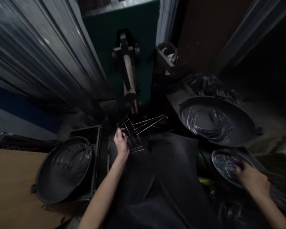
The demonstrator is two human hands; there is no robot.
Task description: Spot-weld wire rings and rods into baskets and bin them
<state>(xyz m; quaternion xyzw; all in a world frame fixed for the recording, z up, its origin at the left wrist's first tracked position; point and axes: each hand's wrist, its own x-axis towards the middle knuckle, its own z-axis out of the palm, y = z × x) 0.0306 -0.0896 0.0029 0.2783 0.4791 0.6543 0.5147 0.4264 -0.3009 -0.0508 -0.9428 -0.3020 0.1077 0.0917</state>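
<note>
1. My right hand (254, 182) is at the small bowl (212, 159), probably kept close for reaching; blurred, so I cannot tell its grip.
2. My left hand (121, 143) pinches the wire frame (134, 140) over my dark apron (171, 165), likely steadying it.
3. The left pan (53, 186) and right pan (240, 132) flank me, presumably for easy reach.
4. The green machine (128, 65) stands beyond.

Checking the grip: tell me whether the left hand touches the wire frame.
Touching: the head view shows the left hand closed on the wire frame at its left edge.
</note>
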